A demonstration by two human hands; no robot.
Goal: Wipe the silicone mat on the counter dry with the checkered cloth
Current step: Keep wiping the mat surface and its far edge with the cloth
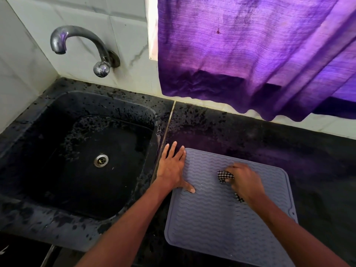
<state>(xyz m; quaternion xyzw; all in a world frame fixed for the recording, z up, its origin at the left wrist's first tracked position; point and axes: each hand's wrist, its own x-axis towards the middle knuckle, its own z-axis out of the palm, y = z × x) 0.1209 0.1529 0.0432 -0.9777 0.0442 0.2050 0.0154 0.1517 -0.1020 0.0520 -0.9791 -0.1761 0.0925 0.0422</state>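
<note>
Purple curtain (pixel 250 54) fills the upper right of the frame, its hem hanging above the back edge of the black speckled counter (pixel 269 135). Dark sink (pixel 57 141) takes the left half and looks wet and spotted. Grey-blue silicone mat (pixel 221 218) lies flat on the counter at lower centre-right, just beside the sink's right rim, with its wavy ribs facing up. Curved metal tap (pixel 77 41) is on the tiled wall at upper left. Left hand (pixel 172 168) lies flat with fingers spread at the mat's upper left corner: thumb pressed on the mat, fingertips reaching past its edge onto the counter. Judged to be pinning the mat against sliding. Right hand (pixel 243 180), blurred, is on the mat's upper middle with fingers curled down over the bunched checkered cloth (pixel 223 175); the cloth shows at the fingertips and again as a scrap at the heel of the hand. Metal drain (pixel 101 160) sits at the sink's centre. Step in hand: wiping proper, upper band of the mat. Cannot tell from the surface which parts are dry; no droplets can be made out. Next move, as judged: carry the cloth along the ribs toward the lower and right portions, pressing into the grooves, and shift the left hand so the corner under it gets wiped too.
</note>
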